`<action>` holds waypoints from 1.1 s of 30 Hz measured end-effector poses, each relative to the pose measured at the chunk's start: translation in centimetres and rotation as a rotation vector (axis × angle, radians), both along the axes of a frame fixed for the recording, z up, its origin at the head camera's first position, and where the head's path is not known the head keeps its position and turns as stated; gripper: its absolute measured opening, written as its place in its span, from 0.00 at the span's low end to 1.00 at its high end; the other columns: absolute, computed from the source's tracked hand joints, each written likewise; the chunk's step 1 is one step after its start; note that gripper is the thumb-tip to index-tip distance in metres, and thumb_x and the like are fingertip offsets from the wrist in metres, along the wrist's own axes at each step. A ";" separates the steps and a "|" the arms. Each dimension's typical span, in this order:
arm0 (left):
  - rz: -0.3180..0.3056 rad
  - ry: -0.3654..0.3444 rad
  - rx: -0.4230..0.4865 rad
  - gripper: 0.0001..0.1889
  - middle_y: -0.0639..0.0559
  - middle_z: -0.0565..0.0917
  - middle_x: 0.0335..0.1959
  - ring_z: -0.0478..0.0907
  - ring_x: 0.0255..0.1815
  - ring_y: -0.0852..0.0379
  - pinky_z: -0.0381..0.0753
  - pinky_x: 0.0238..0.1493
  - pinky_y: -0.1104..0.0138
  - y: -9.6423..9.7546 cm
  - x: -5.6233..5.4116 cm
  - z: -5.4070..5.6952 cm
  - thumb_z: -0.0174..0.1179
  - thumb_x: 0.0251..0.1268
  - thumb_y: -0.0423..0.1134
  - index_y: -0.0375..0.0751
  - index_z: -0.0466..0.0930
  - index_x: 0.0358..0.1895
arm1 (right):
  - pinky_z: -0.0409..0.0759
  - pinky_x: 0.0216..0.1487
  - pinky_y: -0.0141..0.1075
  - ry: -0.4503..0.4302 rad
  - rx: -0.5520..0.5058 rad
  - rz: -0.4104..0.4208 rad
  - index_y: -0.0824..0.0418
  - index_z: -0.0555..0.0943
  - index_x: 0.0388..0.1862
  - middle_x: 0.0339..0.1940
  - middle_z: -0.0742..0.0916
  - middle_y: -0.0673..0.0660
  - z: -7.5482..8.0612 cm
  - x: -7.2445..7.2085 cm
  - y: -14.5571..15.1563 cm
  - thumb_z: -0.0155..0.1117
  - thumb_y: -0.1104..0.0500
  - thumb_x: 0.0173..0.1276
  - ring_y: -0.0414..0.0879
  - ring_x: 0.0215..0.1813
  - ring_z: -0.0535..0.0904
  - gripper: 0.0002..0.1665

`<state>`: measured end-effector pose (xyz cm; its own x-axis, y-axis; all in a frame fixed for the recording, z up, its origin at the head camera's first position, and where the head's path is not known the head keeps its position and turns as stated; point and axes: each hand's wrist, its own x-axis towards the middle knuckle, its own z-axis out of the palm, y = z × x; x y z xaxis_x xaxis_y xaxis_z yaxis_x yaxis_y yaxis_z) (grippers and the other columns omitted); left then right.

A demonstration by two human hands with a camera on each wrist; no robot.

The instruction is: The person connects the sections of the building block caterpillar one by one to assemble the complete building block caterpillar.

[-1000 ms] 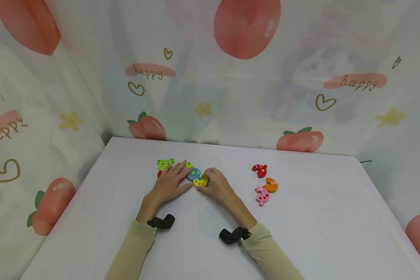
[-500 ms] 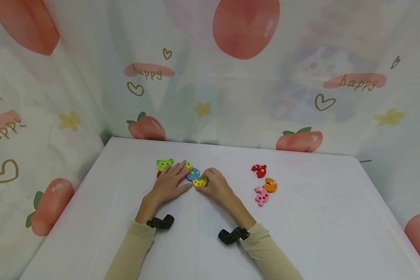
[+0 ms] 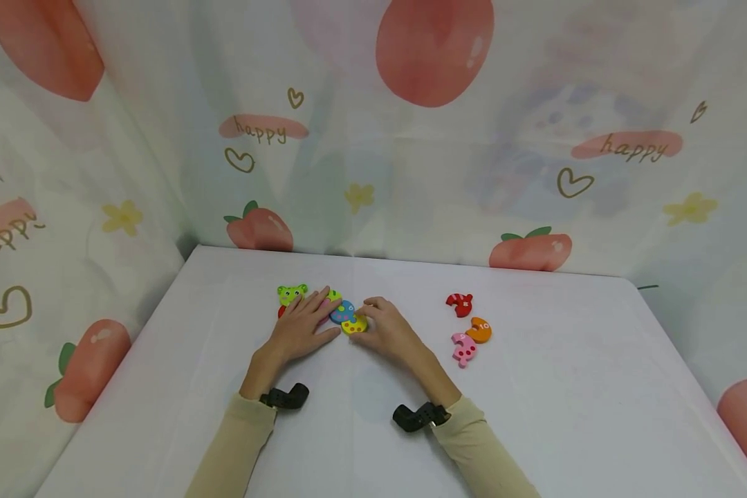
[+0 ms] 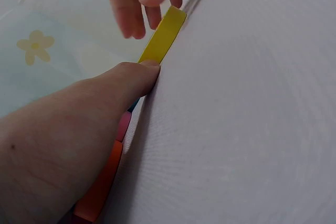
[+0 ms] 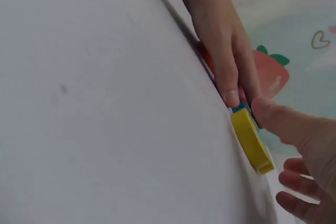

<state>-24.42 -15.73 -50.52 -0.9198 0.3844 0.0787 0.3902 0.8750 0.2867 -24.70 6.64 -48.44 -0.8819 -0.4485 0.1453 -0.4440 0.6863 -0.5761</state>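
My left hand [image 3: 300, 328] lies with fingers straight over a row of linked, flat puzzle pieces, hiding the middle of it. A green animal-head piece [image 3: 292, 293] shows at the row's left end. To the right of the fingers come a blue piece [image 3: 342, 312] marked 6 and a spotted yellow piece [image 3: 355, 325] at the end. Close around that end is my right hand [image 3: 391, 333]; in the right wrist view its thumb and fingers stand apart from the yellow piece [image 5: 252, 141]. The left wrist view shows orange [image 4: 102, 182] and pink [image 4: 124, 125] edges beside my left thumb.
Right of the hands lie three loose pieces: red striped [image 3: 460, 304], orange [image 3: 480, 330] marked 10, and pink spotted [image 3: 464, 349]. The white table [image 3: 535, 415] meets a printed curtain [image 3: 411, 180] at its far edge. Black wrist cameras are strapped to both wrists.
My right hand has loosened from the yellow piece, its fingers spreading away from it. My left hand has stayed on the row, and the loose pieces have not moved.
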 end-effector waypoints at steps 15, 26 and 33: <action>0.019 -0.031 -0.032 0.33 0.51 0.54 0.80 0.52 0.80 0.46 0.45 0.79 0.45 0.1 0.1 0.2 0.51 0.67 0.62 0.62 0.60 0.74 | 0.71 0.69 0.54 -0.107 -0.029 -0.075 0.56 0.70 0.69 0.68 0.76 0.60 1.0 -1.7 4.3 0.71 0.47 0.61 0.56 0.71 0.69 0.39; 0.001 -0.016 -0.030 0.33 0.51 0.54 0.80 0.52 0.80 0.45 0.45 0.79 0.46 0.1 0.2 0.3 0.51 0.67 0.62 0.60 0.59 0.74 | 0.69 0.70 0.56 -0.061 -0.002 -0.116 0.58 0.70 0.70 0.68 0.76 0.61 0.8 -2.3 6.7 0.69 0.48 0.63 0.58 0.70 0.69 0.38; 0.006 -0.027 -0.022 0.33 0.52 0.53 0.80 0.52 0.80 0.46 0.44 0.79 0.46 0.1 0.2 0.1 0.51 0.67 0.63 0.62 0.59 0.74 | 0.68 0.70 0.57 0.003 0.070 -0.143 0.58 0.70 0.69 0.68 0.75 0.61 0.4 -2.6 9.6 0.69 0.46 0.62 0.59 0.71 0.66 0.39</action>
<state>-24.25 -15.68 -50.38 -0.9239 0.3799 0.0460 0.3771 0.8835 0.2778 -27.35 16.22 -48.02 -0.9372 -0.3271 0.1208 -0.3401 0.7811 -0.5236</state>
